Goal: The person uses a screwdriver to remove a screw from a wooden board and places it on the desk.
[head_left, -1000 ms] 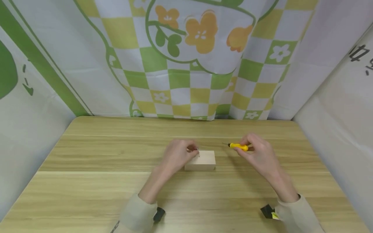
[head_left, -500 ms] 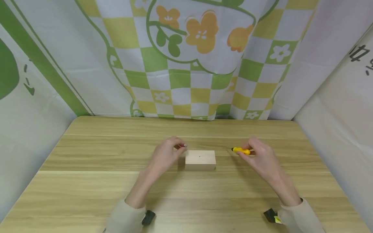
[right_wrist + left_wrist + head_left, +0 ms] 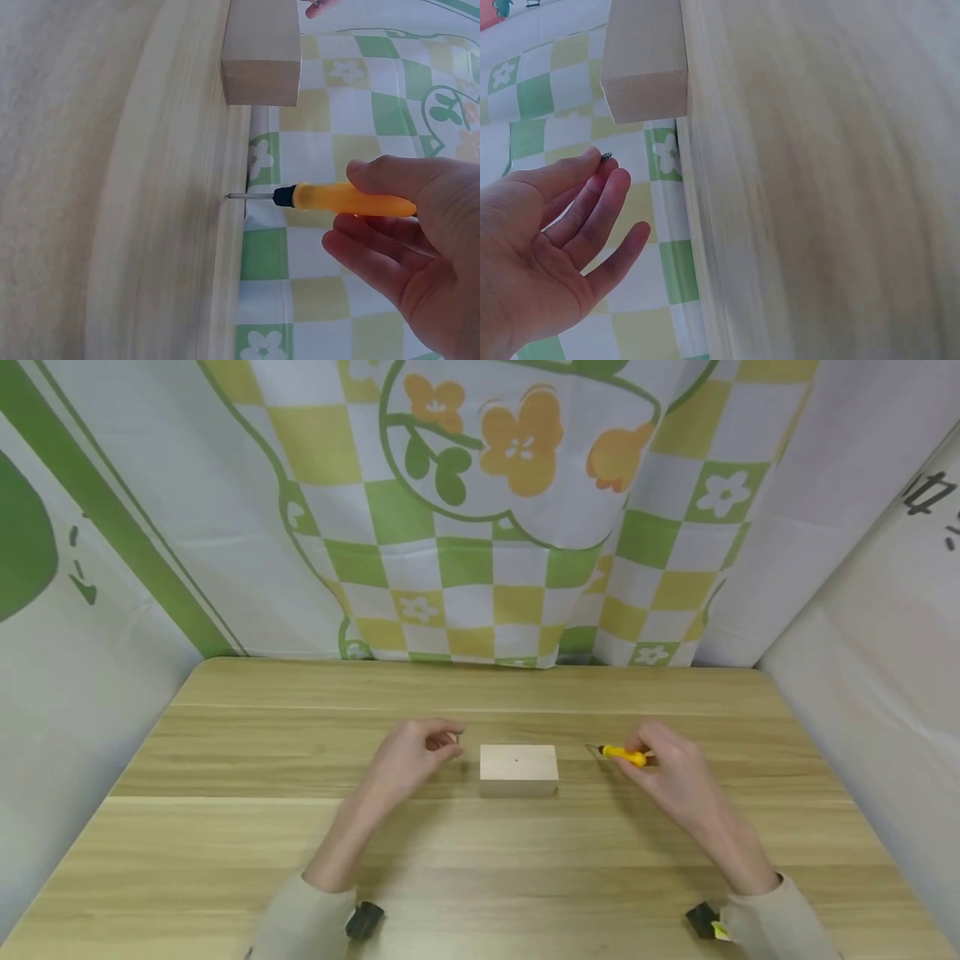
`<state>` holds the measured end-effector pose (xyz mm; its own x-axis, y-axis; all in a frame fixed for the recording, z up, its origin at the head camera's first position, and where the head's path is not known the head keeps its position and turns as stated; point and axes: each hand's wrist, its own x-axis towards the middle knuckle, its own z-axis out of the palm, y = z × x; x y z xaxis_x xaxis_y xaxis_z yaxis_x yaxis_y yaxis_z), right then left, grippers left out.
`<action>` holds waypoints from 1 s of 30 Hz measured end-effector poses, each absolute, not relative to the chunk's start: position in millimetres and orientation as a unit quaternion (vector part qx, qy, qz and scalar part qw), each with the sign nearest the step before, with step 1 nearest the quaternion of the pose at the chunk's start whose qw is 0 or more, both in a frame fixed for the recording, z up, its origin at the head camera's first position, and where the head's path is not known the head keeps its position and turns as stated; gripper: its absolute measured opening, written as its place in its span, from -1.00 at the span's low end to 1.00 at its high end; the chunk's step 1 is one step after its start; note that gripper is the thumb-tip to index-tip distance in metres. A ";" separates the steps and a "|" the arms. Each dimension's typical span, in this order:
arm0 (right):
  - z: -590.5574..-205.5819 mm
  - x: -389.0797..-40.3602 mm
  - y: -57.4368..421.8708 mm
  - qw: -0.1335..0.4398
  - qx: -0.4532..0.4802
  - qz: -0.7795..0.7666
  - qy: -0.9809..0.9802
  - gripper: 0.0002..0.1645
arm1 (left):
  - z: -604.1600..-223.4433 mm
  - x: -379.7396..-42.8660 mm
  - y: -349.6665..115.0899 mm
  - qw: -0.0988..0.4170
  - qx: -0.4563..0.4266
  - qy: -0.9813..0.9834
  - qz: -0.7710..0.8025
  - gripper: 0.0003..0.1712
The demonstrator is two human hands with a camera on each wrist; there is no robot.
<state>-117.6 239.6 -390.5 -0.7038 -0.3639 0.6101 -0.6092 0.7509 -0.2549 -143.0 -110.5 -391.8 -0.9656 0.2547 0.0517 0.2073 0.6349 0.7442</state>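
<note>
My left hand (image 3: 408, 758) pinches a small metal screw (image 3: 606, 157) between thumb and forefinger, its other fingers loosely bent. Threads show past the fingertips in the left wrist view; the rest of the screw is covered. To the right of that hand, and apart from it, a pale wooden block (image 3: 498, 767) lies on the table with a small dark hole (image 3: 516, 760) in its top. A yellow screwdriver (image 3: 337, 198) with a black collar and thin metal shaft is held by my right hand (image 3: 675, 768). Its shaft points left towards the block, without touching it.
The wood-grain table (image 3: 480, 877) spreads around the block and both hands. A green, yellow and white checked curtain (image 3: 465, 564) hangs behind its far edge. Pale cloth walls (image 3: 885, 635) stand at both sides.
My left hand has drawn back leftward from the block with the screw, uncovering the hole. The right hand has shifted slightly right and nearer with the screwdriver. The block stays put.
</note>
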 end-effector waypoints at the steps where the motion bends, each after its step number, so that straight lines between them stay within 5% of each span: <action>1: -391.3 -117.9 240.5 0.271 0.270 0.224 -0.896 -0.58 | -392.6 -143.7 -111.8 0.031 0.127 0.905 0.406 -0.64; 17: -394.2 -108.7 246.7 0.143 0.193 0.197 -0.950 -0.79 | -399.1 -149.8 -117.3 0.057 0.134 0.892 0.427 -0.68; 30: -409.0 -112.4 246.6 0.077 0.167 0.184 -0.966 -0.76 | -406.8 -153.8 -117.1 0.117 0.133 0.881 0.439 -0.72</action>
<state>-112.4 246.6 -409.0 -0.9323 -0.2947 0.2095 -0.3512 0.8761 -0.3303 -153.8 -117.1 -406.8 -0.9373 0.3370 -0.0888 0.1320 0.5789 0.8047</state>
